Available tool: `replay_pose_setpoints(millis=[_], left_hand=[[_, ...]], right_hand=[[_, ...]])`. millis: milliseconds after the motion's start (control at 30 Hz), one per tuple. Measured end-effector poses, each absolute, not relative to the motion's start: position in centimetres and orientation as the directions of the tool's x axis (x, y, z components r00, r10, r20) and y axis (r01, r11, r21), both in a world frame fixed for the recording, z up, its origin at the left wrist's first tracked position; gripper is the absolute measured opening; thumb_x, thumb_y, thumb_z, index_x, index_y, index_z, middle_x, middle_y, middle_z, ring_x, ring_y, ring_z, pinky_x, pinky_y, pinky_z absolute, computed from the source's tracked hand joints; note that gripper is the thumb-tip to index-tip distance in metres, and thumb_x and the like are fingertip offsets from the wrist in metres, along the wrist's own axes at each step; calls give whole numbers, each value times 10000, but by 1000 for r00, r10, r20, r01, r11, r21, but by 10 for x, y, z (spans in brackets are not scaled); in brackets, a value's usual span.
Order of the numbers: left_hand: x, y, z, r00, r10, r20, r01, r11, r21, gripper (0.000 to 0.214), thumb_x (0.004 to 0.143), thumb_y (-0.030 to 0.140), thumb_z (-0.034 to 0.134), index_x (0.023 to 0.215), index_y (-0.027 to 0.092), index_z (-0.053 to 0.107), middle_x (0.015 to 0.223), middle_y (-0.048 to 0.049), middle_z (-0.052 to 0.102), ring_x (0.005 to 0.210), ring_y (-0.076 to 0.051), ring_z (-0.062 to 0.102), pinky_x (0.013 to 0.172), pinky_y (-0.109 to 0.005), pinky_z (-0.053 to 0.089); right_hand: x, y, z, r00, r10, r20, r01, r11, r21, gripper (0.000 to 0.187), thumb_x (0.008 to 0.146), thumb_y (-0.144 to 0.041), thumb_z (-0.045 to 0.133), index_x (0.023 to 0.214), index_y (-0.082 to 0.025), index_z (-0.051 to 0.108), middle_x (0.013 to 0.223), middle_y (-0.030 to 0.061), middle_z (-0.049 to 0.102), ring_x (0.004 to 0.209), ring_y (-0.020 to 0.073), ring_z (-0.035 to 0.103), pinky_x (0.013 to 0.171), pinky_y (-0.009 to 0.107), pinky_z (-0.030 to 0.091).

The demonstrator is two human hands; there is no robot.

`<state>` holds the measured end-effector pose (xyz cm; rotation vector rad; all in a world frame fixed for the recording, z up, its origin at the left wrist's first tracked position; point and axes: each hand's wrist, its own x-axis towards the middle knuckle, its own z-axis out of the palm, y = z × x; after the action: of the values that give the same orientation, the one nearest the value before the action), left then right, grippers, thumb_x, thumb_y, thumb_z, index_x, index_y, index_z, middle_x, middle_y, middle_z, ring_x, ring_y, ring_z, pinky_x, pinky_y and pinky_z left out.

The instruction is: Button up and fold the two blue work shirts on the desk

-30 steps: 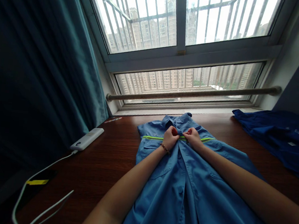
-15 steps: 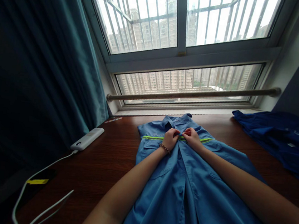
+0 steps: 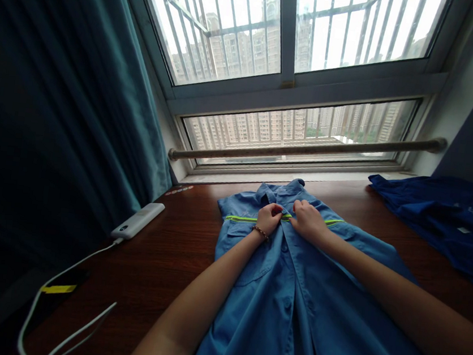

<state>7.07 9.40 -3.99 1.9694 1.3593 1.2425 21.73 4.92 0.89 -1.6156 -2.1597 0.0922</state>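
A blue work jacket [image 3: 242,309] with a yellow-green reflective stripe [image 3: 242,218] lies front up, its collar [image 3: 266,193] toward the window. My left hand [image 3: 269,218], with a beaded bracelet [image 3: 261,233] at the wrist, pinches the front edge at the stripe. Just to its right, my right hand [image 3: 306,219] has its fingers curled on the other side of the front opening, gripping the cloth. Below the hands the front hangs apart, and a button [image 3: 284,248] shows on the left side. The fingertips partly hide the cloth between them.
The jacket rests on a dark wooden surface [image 3: 157,271] below a barred window with a rail [image 3: 308,150]. To the left are a white power bank [image 3: 138,220], a white cable [image 3: 67,269] and a curtain [image 3: 130,131]. A dark blue garment [image 3: 441,218] lies at right.
My right hand has shifted slightly right and its fingers have curled over more, away from my left fingertips. My left hand stays nearly in place.
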Motion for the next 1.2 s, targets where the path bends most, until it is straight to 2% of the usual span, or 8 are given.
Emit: replay_pose_setpoints(millis=[200, 333, 467, 633, 833, 933, 1067, 1200], left_hand=[[67, 99, -39, 238, 909, 343, 540, -418, 731, 227, 721, 177, 570, 946, 152, 586, 706, -7, 591, 640, -125, 556, 621, -242, 457], [56, 99, -41, 321, 882, 345, 746, -460, 482, 449, 764, 237, 543, 1190, 138, 441, 1072, -137, 572, 992, -241, 524, 869, -396, 392], [36, 98, -44, 340, 900, 271, 869, -411, 274, 520, 832, 369, 427, 1309, 193, 317, 1265, -147, 459, 1183, -310, 374, 966, -532, 222], [12, 104, -41, 445, 868, 221, 852, -487, 194, 575, 841, 425, 392, 1353, 217, 232, 1286, -126, 447, 1194, -278, 375, 979, -472, 225], [12, 108, -28, 450, 829, 332, 868, -494, 58, 555, 837, 393, 429, 1325, 173, 280, 1120, -133, 547, 1045, -266, 485, 888, -399, 329], [20, 105, -21, 498, 760, 418, 841, -542, -17, 365, 847, 302, 430, 1165, 127, 469, 977, -149, 568, 945, -248, 510, 844, -370, 357], [38, 96, -18, 618, 697, 365, 746, -666, 8, 195, 857, 202, 395, 828, 172, 586, 852, -100, 560, 850, -201, 523, 800, -322, 398], [52, 83, -19, 574, 752, 325, 778, -624, 70, 165, 833, 256, 458, 895, 185, 594, 925, -74, 562, 871, -187, 535, 791, -290, 429]], right_hand=[[188, -6, 29, -281, 958, -59, 958, 276, -84, 345, 735, -178, 561, 1054, -51, 526, 938, 202, 581, 819, 286, 586, 637, 333, 450], [173, -23, 16, -276, 961, -3, 958, 276, 75, 286, 779, -6, 363, 943, -25, 597, 884, 235, 575, 803, 278, 570, 609, 333, 428], [177, -30, -3, -300, 941, 155, 951, 284, 120, 335, 789, 12, 285, 889, -41, 600, 844, 214, 563, 768, 277, 545, 582, 328, 399], [208, -8, -24, -277, 917, 286, 947, 310, -79, 163, 855, -186, 392, 860, -147, 550, 840, 106, 567, 744, 223, 543, 583, 275, 363], [239, 69, -35, -132, 964, 231, 721, 253, -646, 237, 813, -287, 457, 610, -168, 487, 628, 8, 532, 652, 155, 508, 581, 224, 330], [243, 102, -38, -111, 967, 231, 629, 249, -736, 246, 791, -291, 450, 580, -169, 489, 551, -16, 502, 607, 146, 502, 570, 219, 355], [240, 122, -40, -114, 966, 231, 490, 257, -833, 117, 704, -248, 516, 694, -158, 591, 622, -10, 583, 644, 152, 548, 599, 226, 415], [239, 120, -38, -160, 961, 225, 360, 269, -893, 167, 666, -267, 557, 732, -142, 645, 676, 15, 623, 681, 167, 578, 640, 255, 454]])
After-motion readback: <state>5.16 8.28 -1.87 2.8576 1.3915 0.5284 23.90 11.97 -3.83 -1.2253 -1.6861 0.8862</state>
